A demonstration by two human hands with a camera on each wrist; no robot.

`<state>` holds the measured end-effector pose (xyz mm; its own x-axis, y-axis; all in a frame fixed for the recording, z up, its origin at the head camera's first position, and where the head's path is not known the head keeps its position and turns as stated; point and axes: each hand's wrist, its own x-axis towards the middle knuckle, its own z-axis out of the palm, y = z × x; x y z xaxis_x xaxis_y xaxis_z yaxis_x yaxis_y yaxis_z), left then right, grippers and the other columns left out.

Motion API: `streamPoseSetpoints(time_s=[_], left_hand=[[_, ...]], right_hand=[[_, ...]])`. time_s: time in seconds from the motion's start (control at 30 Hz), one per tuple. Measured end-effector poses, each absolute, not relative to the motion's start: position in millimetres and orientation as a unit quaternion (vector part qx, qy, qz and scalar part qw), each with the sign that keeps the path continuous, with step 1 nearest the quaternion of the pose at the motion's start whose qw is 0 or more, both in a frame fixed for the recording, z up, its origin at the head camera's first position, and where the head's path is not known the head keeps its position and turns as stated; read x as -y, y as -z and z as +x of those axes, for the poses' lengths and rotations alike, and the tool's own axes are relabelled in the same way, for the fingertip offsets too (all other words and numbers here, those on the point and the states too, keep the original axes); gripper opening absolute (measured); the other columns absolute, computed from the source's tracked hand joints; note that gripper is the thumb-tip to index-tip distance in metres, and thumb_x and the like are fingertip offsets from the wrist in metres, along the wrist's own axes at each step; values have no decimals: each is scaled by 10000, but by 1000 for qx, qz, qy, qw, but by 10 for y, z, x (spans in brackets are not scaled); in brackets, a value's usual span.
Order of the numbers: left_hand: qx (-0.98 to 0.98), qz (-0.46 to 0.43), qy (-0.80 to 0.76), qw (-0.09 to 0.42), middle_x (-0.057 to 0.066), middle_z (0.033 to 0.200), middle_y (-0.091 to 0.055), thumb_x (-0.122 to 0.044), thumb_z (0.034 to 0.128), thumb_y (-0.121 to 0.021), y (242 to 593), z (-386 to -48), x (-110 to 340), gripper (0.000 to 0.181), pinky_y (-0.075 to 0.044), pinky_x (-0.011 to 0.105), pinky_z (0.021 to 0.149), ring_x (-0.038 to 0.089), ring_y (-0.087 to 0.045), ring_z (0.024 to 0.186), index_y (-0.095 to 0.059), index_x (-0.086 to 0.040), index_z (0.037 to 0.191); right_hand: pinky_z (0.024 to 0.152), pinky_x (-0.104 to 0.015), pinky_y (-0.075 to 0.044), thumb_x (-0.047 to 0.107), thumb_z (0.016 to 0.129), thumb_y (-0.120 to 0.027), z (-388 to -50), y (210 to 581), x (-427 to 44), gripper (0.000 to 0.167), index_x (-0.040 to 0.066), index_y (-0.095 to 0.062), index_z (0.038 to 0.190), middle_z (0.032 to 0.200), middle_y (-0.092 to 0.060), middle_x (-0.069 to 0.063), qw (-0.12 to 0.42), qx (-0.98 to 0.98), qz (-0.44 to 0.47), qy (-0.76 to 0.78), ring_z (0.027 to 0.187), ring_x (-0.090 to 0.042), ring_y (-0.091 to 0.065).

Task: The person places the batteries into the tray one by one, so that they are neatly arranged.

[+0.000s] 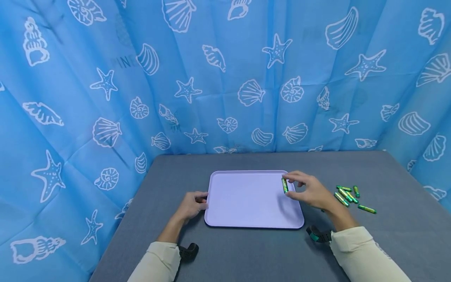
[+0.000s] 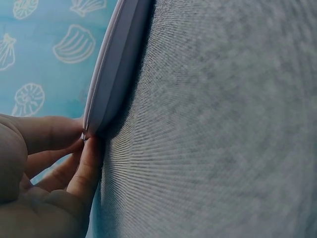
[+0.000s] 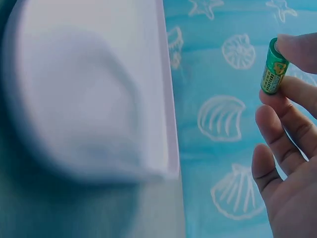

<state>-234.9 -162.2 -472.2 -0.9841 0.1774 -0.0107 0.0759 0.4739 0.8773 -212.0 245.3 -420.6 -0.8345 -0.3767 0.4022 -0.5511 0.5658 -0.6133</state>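
Green battery [image 1: 284,185] pinched end to end in right hand [image 1: 310,192], held clear above right part of lilac tray [image 1: 246,201], just inside right rim in head view. Long axis runs near-far there, slight tilt — upright or level, can't tell. Left hand [image 1: 191,204] pinches left rim — well apart from battery, right hand nearer. Loose batteries [image 1: 367,209] on worktop [image 1: 260,256], right of tray.
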Motion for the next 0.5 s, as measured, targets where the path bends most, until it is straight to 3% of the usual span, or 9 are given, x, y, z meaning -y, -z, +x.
streamPoseSetpoints(time_s=[0.5], left_hand=[[-850,80,-519,50,76,873,-605,124,807,-671,4721,-2352,1632,433,-447,299,627,207,-538,800,-615,72,1232]], right_hand=[[810,-551,-435,93,782,-778,-2390,4306,-1661,514,25,-625,1268,1204,-608,-80,91,853,279,-433,1041,-314,-550]])
